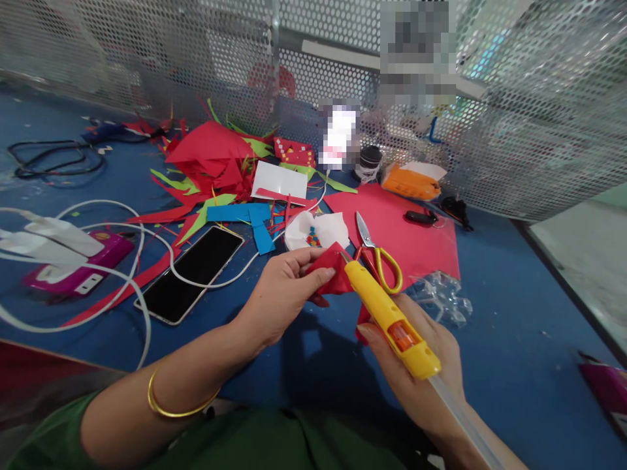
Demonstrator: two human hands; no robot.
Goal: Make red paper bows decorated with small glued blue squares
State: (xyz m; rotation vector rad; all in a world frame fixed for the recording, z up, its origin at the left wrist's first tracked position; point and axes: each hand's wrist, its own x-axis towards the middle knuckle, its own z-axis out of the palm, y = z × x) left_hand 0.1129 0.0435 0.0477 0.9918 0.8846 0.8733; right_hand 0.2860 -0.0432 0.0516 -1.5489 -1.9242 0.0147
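Between the thumb and fingers of my left hand [289,290] is a small folded piece of red paper [339,277]. My right hand [426,352] grips a yellow hot glue gun [386,313] with a clear glue stick [460,418] coming out of its back end. The gun's nozzle points at the top edge of the red paper and looks very close to it; I cannot tell whether they touch. Just beyond the gun lie scissors [389,267] with yellow and red handles, blades slightly apart. Behind my left hand sits a crumpled white paper [330,228] with small coloured bits on it.
Left of my hands lie a black-screened phone [191,274], white cables and a purple power strip [110,258]. Further back are red and green paper scraps [215,153], blue strips [240,212] and a large red sheet [421,245]. A perforated metal screen [171,72] borders the table.
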